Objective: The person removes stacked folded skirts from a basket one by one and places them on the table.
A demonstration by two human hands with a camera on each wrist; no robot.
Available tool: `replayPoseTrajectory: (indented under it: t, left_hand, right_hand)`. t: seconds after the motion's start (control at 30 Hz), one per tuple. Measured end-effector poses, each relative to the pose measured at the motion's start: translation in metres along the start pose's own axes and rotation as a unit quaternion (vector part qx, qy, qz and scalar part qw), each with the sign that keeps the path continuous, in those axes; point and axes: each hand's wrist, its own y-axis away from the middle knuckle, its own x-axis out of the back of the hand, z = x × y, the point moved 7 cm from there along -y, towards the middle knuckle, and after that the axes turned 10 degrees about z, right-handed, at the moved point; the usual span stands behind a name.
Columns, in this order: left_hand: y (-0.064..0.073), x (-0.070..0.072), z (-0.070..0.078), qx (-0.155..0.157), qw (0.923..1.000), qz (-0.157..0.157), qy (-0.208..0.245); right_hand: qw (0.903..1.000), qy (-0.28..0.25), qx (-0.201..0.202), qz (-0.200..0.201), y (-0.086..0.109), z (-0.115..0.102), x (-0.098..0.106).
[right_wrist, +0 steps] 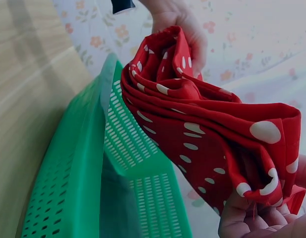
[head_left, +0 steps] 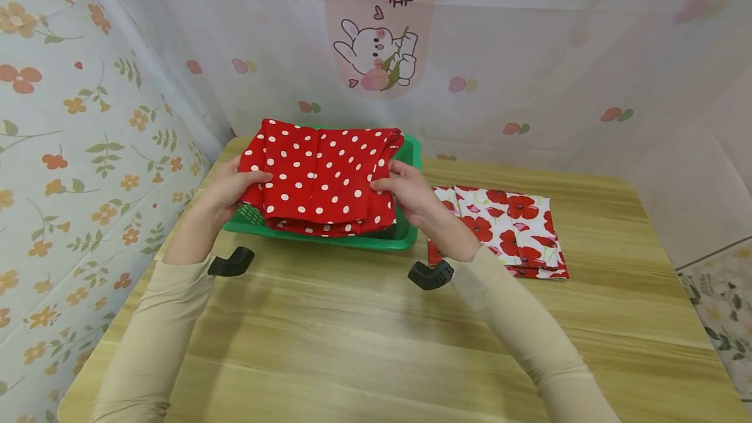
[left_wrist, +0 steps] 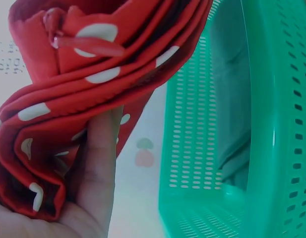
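Note:
A folded red cloth with white dots (head_left: 320, 175) is held up over a green plastic basket (head_left: 329, 240), several layers thick. My left hand (head_left: 226, 188) grips its left edge, thumb on top and fingers underneath. The right edge is gripped by my right hand (head_left: 411, 191) in the same way. In the left wrist view a small red pull tab (left_wrist: 91, 45), like a zipper's, hangs from the cloth. Inside the basket lies dark green fabric (left_wrist: 232, 94), largely hidden from the head view by the dotted cloth.
To the right of the basket, a folded white cloth with red poppies (head_left: 505, 227) lies on the wooden table (head_left: 329, 344). Behind the table hangs a pale printed curtain (head_left: 505, 51). A floral curtain (head_left: 88, 149) runs along the left side.

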Motion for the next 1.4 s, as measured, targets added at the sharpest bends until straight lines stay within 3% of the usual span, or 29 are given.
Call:
replayPoseTrajectory:
  t: [0.43,0.6,0.9,1.03,1.17,1.4]
  left_hand:
    - [0.045,0.011,-0.008,-0.038,0.9987,-0.012,0.032]
    - [0.065,0.013,-0.018,-0.043,0.998,-0.012,0.045]
    - [0.093,0.028,-0.046,-0.051,0.9984,-0.012,0.023]
    - [0.104,0.034,-0.062,-0.063,0.9972,-0.041,0.005]
    - [0.116,0.037,-0.078,-0.066,0.9935,-0.093,-0.003]
    - [0.141,0.04,-0.108,-0.059,0.9757,-0.204,0.053]
  right_hand:
    - [0.9992,0.013,-0.006,-0.036,0.031,0.012,-0.001]
    - [0.9987,0.019,-0.008,-0.048,0.048,0.021,-0.002]
    - [0.9964,0.042,-0.013,-0.073,0.076,0.045,-0.012]
    - [0.9919,0.067,-0.009,-0.107,0.091,0.058,-0.019]
    - [0.9854,0.079,-0.008,-0.15,0.104,0.073,-0.027]
    - [0.9772,0.082,-0.02,-0.195,0.125,0.095,-0.036]
